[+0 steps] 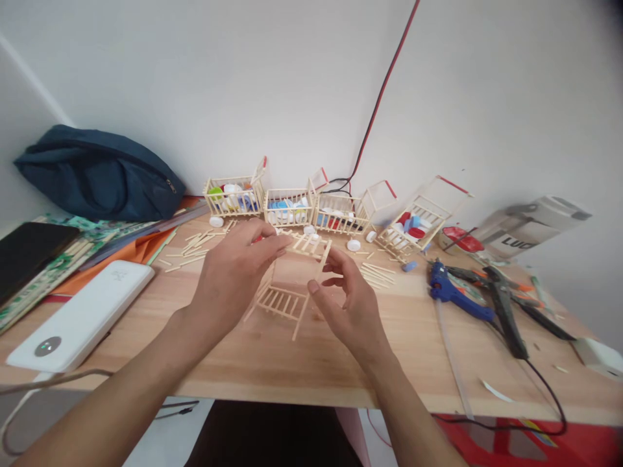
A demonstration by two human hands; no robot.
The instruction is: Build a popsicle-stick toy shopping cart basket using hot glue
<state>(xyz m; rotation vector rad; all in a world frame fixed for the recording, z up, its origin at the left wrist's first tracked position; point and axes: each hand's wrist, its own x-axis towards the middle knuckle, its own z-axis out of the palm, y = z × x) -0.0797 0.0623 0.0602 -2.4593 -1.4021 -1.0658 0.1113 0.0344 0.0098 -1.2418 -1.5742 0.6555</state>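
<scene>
Both hands are on a small frame built of thin wooden sticks point(282, 303), with a ladder-like row of slats at its lower end and another at its upper end. My left hand point(231, 269) is closed at the upper left of the frame, its fingertips partly hidden behind the hand. On the right side, my right hand point(348, 301) has its thumb and curled fingers around one of the long sticks. Just behind stand several little stick carts point(289, 211) with red-tipped handles, filled with coloured bottle caps point(233, 196).
Loose sticks point(197, 246) lie left and right of the carts. A blue glue gun point(455, 295) and pliers point(506, 311) are at right, near a white carton point(530, 227). A white power bank point(82, 314), a phone-like black slab point(34, 259) and a navy bag point(100, 172) are at left.
</scene>
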